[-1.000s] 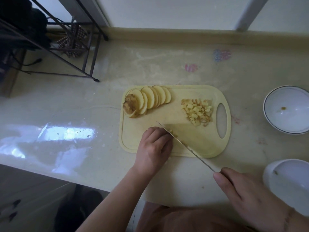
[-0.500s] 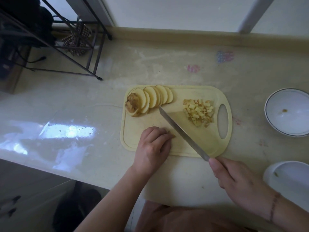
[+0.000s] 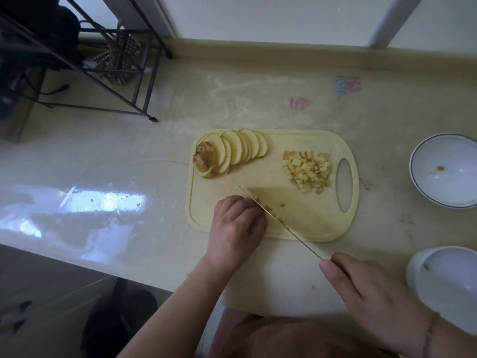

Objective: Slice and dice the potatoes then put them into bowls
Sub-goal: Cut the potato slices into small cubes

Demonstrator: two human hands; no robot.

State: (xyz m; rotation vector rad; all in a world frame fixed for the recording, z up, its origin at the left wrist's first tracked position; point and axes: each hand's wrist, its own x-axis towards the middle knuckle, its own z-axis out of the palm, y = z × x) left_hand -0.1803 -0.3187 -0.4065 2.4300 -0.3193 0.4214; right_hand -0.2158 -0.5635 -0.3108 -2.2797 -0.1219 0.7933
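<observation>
We see the left hand lying curled at the near edge of the pale yellow cutting board, its fingers bent over a small piece of potato that they hide almost wholly, so we cannot tell how much of it is there. The right hand is closed round the handle of the knife, which is itself covered by the fingers; the thin blade runs from that hand up and across to the left hand and lies right against its knuckles. A few small potato bits lie on the board just on the far side of the blade, close beside the left hand's fingertips. Further off from the left hand, at the board's far left corner, a row of potato slices leans overlapped, with a brown-skinned end piece at its left end. Beyond the right hand, beside the board's oval handle hole, sits a heap of diced potato. To the right of the right hand stands a white bowl on the desk, and a second white bowl with a dark rim line stands further back on that side, each with a small speck inside. Far beyond the left hand, a black wire rack stands at the back corner.
</observation>
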